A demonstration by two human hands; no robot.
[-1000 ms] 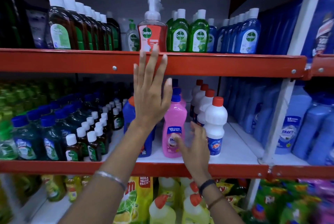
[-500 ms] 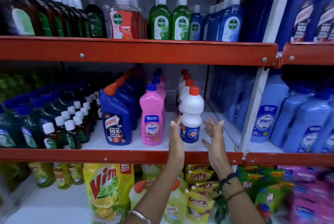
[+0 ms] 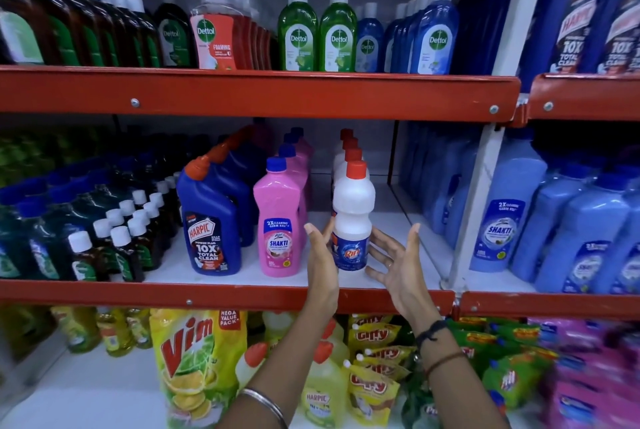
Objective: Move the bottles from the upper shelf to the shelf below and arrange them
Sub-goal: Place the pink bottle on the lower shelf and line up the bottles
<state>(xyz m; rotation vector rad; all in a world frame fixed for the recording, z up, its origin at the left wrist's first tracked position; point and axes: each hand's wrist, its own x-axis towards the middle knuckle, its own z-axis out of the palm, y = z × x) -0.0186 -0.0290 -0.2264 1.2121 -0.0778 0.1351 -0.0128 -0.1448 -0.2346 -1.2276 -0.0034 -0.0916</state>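
Two bare forearms reach up from the bottom edge toward the middle shelf [image 3: 242, 297], one hand on each side of the front white bottle [image 3: 352, 217]. Left hand [image 3: 322, 266] is edge-on, palm facing right, fingers straight and together, pointing up; fingertips sit at the bottle's left side at label height, contact can't be confirmed. A metal bangle [image 3: 265, 406] is on the left forearm. Right hand [image 3: 394, 262] is spread wide, palm facing left toward the bottle, fingers fanned, thumb up; fingertips are just beside the bottle's right side, apparently not touching. Dark thread bands [image 3: 433, 331] are on the right wrist. Neither hand grips anything.

White bottle has a red cap and a blue Rin label, stands upright at the front of a row of like bottles running back on the middle shelf. Just left is a row of pink Shakti bottles [image 3: 278, 220], then blue Harpic bottles [image 3: 211, 220]. Upper shelf [image 3: 259, 92] holds Dettol bottles: brown [image 3: 72, 23], a red foaming pump [image 3: 214, 33], green [image 3: 317, 30], blue [image 3: 433, 33], all upright.
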